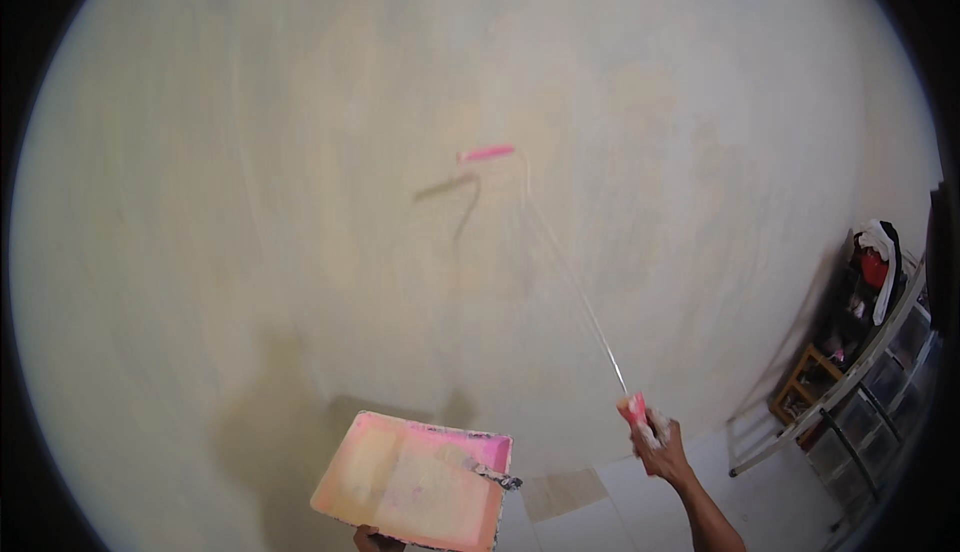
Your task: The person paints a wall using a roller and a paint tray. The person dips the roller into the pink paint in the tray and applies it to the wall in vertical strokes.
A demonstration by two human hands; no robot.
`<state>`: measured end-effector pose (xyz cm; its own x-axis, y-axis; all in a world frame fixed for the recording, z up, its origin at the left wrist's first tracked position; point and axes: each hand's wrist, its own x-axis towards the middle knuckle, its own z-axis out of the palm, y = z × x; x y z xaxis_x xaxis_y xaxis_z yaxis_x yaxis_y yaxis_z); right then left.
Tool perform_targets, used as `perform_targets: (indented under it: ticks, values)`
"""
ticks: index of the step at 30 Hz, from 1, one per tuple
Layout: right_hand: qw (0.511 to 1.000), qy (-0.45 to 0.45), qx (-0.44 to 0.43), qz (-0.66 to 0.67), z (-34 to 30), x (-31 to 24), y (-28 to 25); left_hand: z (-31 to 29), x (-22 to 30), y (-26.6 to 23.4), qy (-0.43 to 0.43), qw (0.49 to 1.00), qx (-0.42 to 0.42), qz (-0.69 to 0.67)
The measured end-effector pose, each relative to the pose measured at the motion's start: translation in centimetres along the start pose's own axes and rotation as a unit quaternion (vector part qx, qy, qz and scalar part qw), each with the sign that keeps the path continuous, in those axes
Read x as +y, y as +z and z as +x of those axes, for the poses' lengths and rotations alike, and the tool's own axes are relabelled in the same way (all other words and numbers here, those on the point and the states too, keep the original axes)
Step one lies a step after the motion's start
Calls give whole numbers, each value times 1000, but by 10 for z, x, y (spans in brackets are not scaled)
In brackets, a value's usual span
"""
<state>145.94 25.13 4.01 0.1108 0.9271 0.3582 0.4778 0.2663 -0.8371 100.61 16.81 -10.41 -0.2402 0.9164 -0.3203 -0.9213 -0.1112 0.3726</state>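
Observation:
My right hand [662,449] is closed around the pink handle of a paint roller [487,153], and white smears mark its fingers. The roller's long wire frame slants up and left to a small pink sleeve, which is held in front of the wall with its shadow beside it. At the lower middle, my left hand [375,540] grips the near edge of a pink paint tray [388,432]; most of that hand is hidden beneath it. Pale cream paint coats the tray. A paint-crusted flat tool [480,467] lies in it, its dark handle end over the right rim.
A wide wall [330,172] with patchy cream and pale grey paint fills most of the view. To the right, a ladder-like metal frame [850,407] leans near a wooden rack [805,380] and a heap of cloths [876,257]. Pale floor tiles [710,492] lie below.

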Motion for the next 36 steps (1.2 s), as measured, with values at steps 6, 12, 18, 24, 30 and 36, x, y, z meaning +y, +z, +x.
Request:
perform_targets:
  ticks: [6, 12, 18, 24, 30, 36]
  values:
    - [970, -195, 148, -4, 128, -28, 37, -23, -11, 19, 31, 999, -7, -1]
    - [957, -195, 212, 33, 228, -116, 47, -19, -12, -17, 41, 999, -30, -3]
    - [945, -215, 244, 27, 291, -140, 48, -33, -28, 0, 49, 999, 11, -14]
    - [941, -222, 253, -32, 272, -83, 90, -42, -27, -6, 52, 998, 2, -34]
    - [923, -252, 284, -63, 312, -141, 67, -41, -32, 10, 51, 998, 23, -21]
    - [927, -241, 286, -27, 306, -164, 94, -29, -23, -43, 40, 998, -19, -39]
